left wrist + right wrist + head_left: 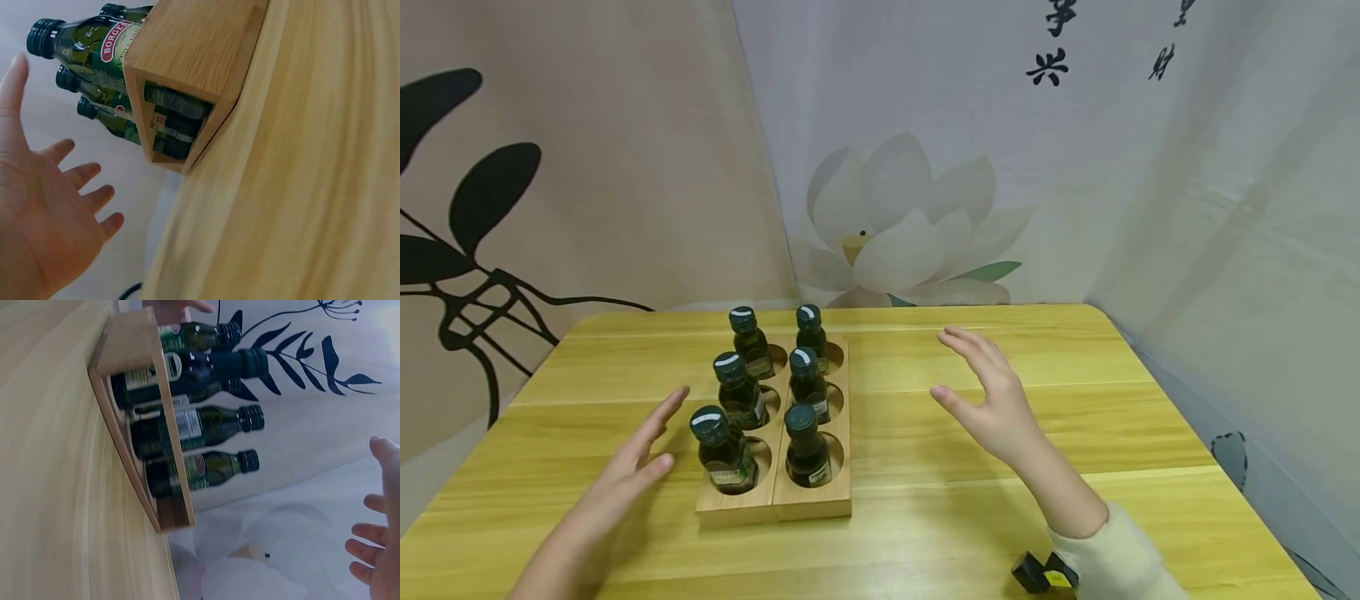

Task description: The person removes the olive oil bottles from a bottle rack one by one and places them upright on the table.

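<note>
Your bare left hand (pixel 625 475) is above the tabletop (pixel 910 550), between its left edge and the bottles. Its fingers are spread, the thumb well out, and it holds nothing. In the head view it is apart from the glass; an inward swing could knock the nearest cap sideways, because the thumb and fingertips point straight at that row.

Left of the tabletop's middle, reaching towards its far edge, stand two pale wooden racks (pixel 812 507), side by side, with a seam between them. Three dark green glass bottles with dark caps (pixel 724 454) stand in the left one and three more dark green bottles (pixel 806 450) in the right one. The round holes look wider than the glass, so a bump could make a bottle lean or clink. A push on one rack alone could part the pair, since no fastening shows.

Your bare right hand (pixel 996 400) is over the tabletop's right half, well clear of the racks, fingers slightly bent and apart, pinching nothing. Below it, a small black object with a yellow patch (pixel 1030 573) lies beside your cream sleeve (pixel 1112 554); a careless forearm sweep could shove it along the tabletop.
</note>
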Available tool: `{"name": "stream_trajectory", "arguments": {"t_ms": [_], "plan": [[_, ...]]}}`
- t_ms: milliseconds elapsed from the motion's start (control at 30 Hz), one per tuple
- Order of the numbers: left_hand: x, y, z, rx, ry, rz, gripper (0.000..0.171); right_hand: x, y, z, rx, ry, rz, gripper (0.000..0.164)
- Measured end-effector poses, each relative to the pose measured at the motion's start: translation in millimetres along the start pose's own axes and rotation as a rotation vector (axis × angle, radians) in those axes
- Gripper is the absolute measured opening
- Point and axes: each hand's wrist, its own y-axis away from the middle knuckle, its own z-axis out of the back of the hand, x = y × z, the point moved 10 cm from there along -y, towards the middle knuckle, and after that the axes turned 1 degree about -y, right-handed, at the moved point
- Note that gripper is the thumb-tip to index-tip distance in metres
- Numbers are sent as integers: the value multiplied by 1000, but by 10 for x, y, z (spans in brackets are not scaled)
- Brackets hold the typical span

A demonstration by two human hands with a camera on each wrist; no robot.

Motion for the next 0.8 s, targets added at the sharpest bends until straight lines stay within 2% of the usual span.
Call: {"name": "stream_trajectory", "arguments": {"t_ms": [167, 467, 733, 800], "plan": [[70, 18, -114, 76, 36, -38, 67, 97, -42, -160, 55, -54, -7, 56], [277, 73, -183, 120, 48, 80, 77, 271, -130, -403, 137, -148, 3, 56], [411, 119, -215, 154, 103, 117, 85, 420, -197, -621, 202, -178, 46, 56], [417, 116, -231, 164, 104, 106, 87, 457, -212, -677, 216, -200, 61, 55]]}}
